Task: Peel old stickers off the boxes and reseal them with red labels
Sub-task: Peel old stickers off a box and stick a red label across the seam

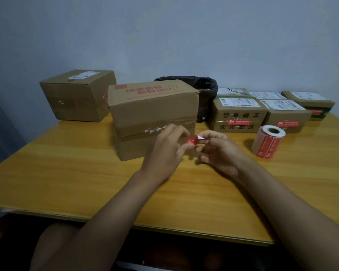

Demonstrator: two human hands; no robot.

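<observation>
Head view: one wide-angle look down at both of my hands over a yellow wooden tabletop [67,173], with a pale wall behind.
Left hand [164,151]: raised just in front of the big box, its grip narrow, thumb and fingertips pinching the left end of a crumpled red sticker.
Right hand [217,151]: close beside the left, fingers curled, its grip narrow too and pinching the other end of the same sticker.
Red sticker [194,140]: held between my two hands, off the tabletop, wrinkled, with a white corner turned up at its top right.
Big box [153,116]: brown cardboard with red print on top, standing at the middle of the tabletop right behind my hands; clear tape runs across its front, and I see a torn whitish strip of residue [155,130] on that seam, just left of my left fingers.
Label roll [267,142]: red labels on a white core, standing on the tabletop to the right of my right hand, apart from it.
Left box [76,94]: plain brown box, farther back on the left, a white shipping label on top.
Small boxes [239,116]: a cluster at the back right; the two nearest show a red label on the front face, and all carry white shipping labels on top.
Black bag [205,89]: a bin lined in black plastic, behind the big box, between it and the small boxes.
</observation>
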